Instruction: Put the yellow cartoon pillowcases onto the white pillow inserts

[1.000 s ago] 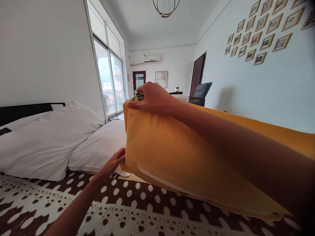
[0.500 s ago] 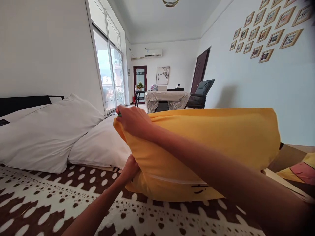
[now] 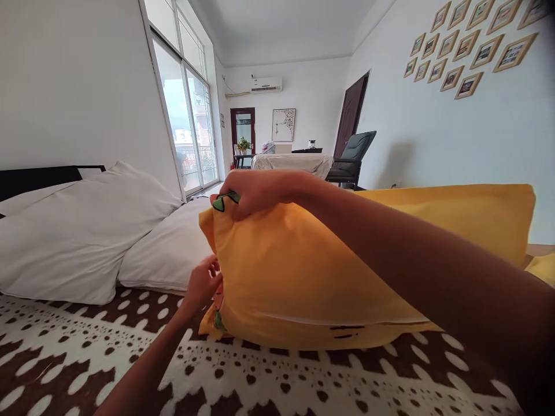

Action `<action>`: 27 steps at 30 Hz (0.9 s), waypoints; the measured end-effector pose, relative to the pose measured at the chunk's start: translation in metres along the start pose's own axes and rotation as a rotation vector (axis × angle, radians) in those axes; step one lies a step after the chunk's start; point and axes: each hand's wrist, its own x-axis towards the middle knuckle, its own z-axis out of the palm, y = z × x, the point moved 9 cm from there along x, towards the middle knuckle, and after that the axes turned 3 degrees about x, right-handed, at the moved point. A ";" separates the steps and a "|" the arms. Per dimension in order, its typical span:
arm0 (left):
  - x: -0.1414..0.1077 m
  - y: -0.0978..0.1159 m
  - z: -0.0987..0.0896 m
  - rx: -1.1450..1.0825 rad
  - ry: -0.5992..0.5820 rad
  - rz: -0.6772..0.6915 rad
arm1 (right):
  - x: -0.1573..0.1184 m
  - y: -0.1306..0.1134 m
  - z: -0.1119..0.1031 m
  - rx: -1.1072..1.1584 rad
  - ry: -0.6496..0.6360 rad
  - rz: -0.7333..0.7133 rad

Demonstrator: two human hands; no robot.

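Observation:
A plump yellow pillow in a yellow pillowcase [image 3: 277,277] lies across the bed in front of me. A green leaf print shows at its upper left corner, and a pink and green print at its lower left end. My right hand [image 3: 264,190] grips the upper left corner, with the forearm stretched over the pillow. Lower down, my left hand [image 3: 206,280] has its fingers curled at the left end of the pillowcase, pinching the edge of the cloth. The fingertips of that hand are partly hidden by fabric.
White pillows [image 3: 87,237] rest at the left by a black headboard [image 3: 47,182]. A brown and white patterned bedspread [image 3: 243,381] spreads below. Beyond the bed stand a covered table [image 3: 290,163] and a black chair [image 3: 355,159]. Glass sliding doors [image 3: 186,121] are at left.
My right hand has shifted right and regripped the upper corner. The left hand has come out to the left and up along the pillowcase end, where more of the printed cloth now shows.

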 end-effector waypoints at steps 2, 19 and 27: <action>0.000 0.045 -0.034 -0.208 0.164 0.152 | -0.004 -0.008 -0.008 0.080 0.124 -0.084; -0.003 0.148 -0.041 -0.155 0.265 0.453 | -0.034 -0.025 -0.048 0.089 0.640 -0.153; 0.008 0.150 -0.032 -0.338 0.087 0.222 | -0.047 -0.025 -0.058 0.100 0.764 -0.184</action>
